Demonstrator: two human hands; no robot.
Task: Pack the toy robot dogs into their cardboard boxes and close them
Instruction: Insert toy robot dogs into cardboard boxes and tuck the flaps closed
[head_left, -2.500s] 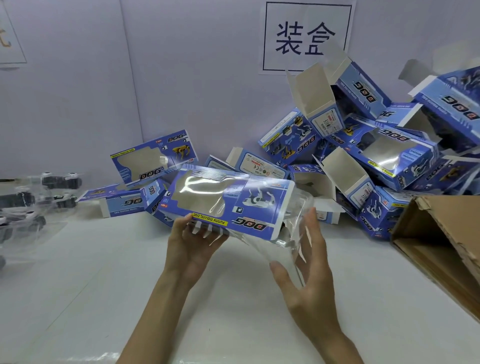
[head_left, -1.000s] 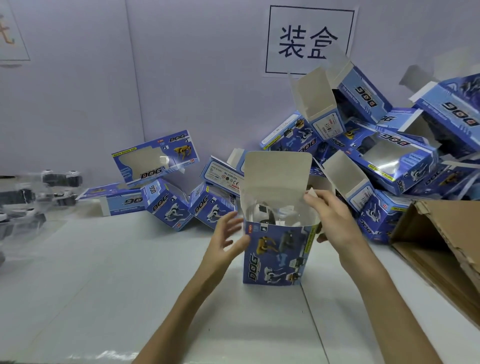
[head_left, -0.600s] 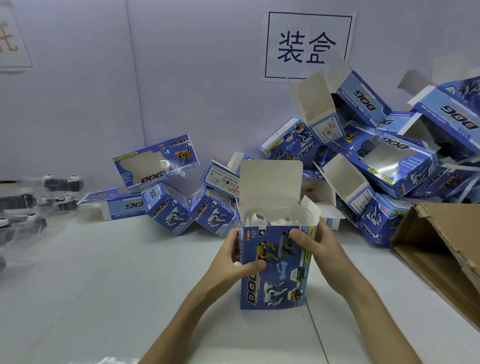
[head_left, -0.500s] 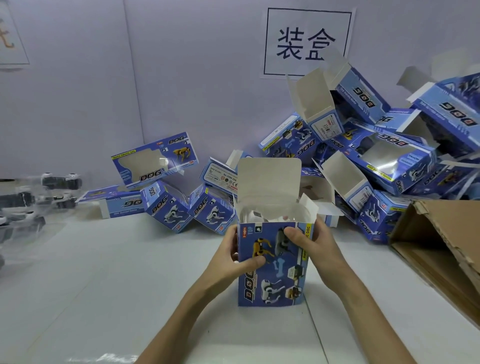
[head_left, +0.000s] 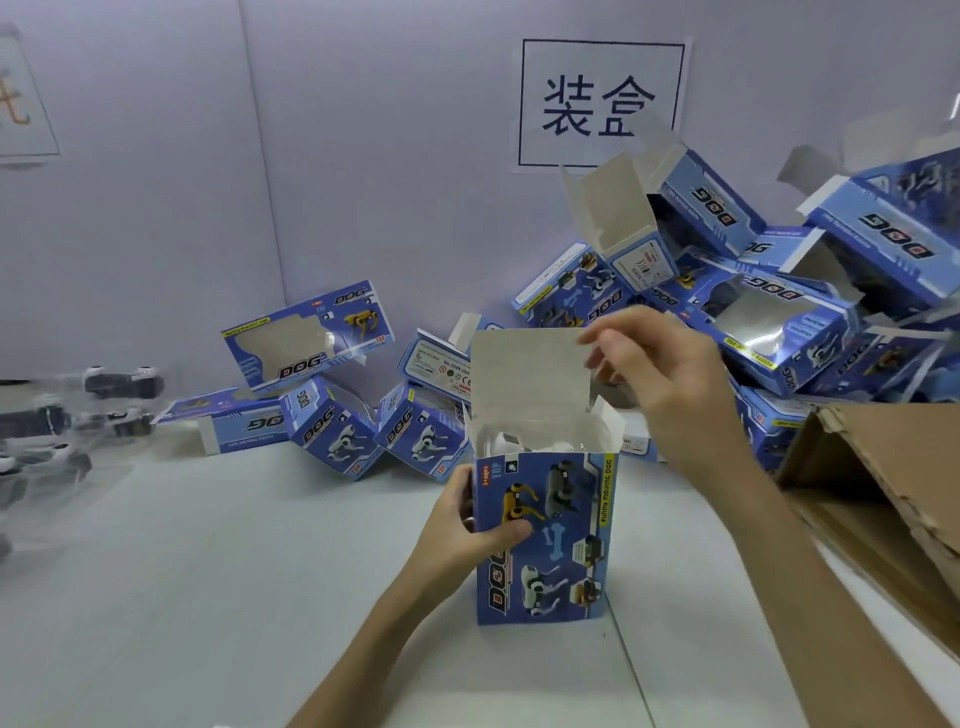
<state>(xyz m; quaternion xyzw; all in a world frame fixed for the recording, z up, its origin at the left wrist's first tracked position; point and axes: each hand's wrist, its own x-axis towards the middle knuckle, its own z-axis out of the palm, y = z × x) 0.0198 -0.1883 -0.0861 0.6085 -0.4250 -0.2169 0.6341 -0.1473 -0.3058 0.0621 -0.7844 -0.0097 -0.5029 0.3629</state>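
A blue toy-dog box (head_left: 545, 540) stands upright on the white table (head_left: 208, 597), its top open. Its grey lid flap (head_left: 527, 371) points straight up. White parts of a toy dog (head_left: 511, 444) in clear plastic show just inside the opening. My left hand (head_left: 467, 530) grips the box's left side, thumb across the front. My right hand (head_left: 660, 374) is raised beside the lid flap's upper right corner, fingers loosely curled; whether they touch the flap I cannot tell.
Several more blue boxes (head_left: 753, 312), some open, are piled against the back wall from the middle to the right. A brown carton (head_left: 883, 499) lies at the right edge. Toy dogs in clear trays (head_left: 57, 421) lie at the left.
My right hand has left the box's upper right front and risen to the lid flap's top corner. The box stands a little lower and nearer; the left hand keeps its hold.
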